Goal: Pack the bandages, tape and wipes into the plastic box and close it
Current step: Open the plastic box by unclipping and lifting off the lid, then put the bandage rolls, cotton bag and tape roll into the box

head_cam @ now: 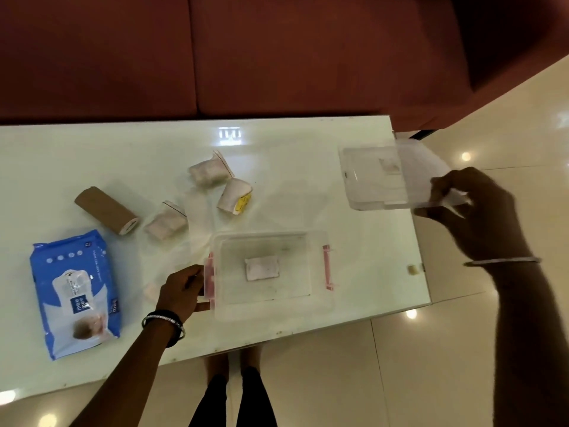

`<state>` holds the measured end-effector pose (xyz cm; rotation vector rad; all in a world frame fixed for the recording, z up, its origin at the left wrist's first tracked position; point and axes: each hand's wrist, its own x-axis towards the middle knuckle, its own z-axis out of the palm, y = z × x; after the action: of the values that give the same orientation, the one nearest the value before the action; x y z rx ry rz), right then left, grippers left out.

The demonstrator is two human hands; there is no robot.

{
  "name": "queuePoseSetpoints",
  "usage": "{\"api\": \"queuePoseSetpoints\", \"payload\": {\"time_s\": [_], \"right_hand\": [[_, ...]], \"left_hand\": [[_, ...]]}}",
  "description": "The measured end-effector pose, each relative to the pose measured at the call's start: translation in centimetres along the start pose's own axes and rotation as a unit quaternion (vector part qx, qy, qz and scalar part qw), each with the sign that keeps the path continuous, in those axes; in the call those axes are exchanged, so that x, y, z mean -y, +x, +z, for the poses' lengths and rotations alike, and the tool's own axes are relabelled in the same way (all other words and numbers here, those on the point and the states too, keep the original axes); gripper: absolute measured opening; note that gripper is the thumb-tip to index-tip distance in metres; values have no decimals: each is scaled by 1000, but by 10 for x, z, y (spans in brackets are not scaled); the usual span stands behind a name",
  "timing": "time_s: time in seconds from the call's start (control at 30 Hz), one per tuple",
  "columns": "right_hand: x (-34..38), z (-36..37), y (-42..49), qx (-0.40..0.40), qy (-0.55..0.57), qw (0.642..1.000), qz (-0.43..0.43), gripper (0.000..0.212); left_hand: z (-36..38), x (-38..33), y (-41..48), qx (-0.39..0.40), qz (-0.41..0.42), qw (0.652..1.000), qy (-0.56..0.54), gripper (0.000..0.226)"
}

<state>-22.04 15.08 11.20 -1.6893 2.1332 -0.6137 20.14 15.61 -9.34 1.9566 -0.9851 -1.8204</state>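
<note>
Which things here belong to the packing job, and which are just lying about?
For the job: plastic box, lid, wipes pack, brown bandage roll, three wrapped rolls.
Lying about: small block near table edge, sofa.

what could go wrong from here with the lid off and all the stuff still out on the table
1. The right hand holds the lid at the table's far right corner, partly past the edge; if set down there it might slide to the floor.
2. The wipes pack looks large beside the box, so with the brown roll and bandages in, the lid may not shut.
3. The box sits near the front edge, steadied only by the left hand; a push could tip it off.
</note>
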Motion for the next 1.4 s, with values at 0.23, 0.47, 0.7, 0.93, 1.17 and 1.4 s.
{"api": "queuePoseSetpoints", "payload": {"time_s": [0.23,0.47,0.7,0.93,1.17,1.4], "right_hand": [[-56,112,-10,-42,54,997,35,23],[-101,156,-18,46,-30,995,89,26],[-108,176,-18,169,-183,965,79,35],[-98,181,-10,181,-212,951,133,38],[-22,188,16,-5,-31,981,194,17],[80,244,35,-38,38,976,212,13]], "left_hand": [[0,1,2,9,-2,1000,-9,27],[-1,7,6,14,-14,1000,-20,26],[-1,4,4,25,-19,999,-36,26],[-1,3,3,17,-35,998,-45,26],[-12,-9,2,-54,28,997,54,14],[-41,-52,18,-188,164,964,92,14]]}}
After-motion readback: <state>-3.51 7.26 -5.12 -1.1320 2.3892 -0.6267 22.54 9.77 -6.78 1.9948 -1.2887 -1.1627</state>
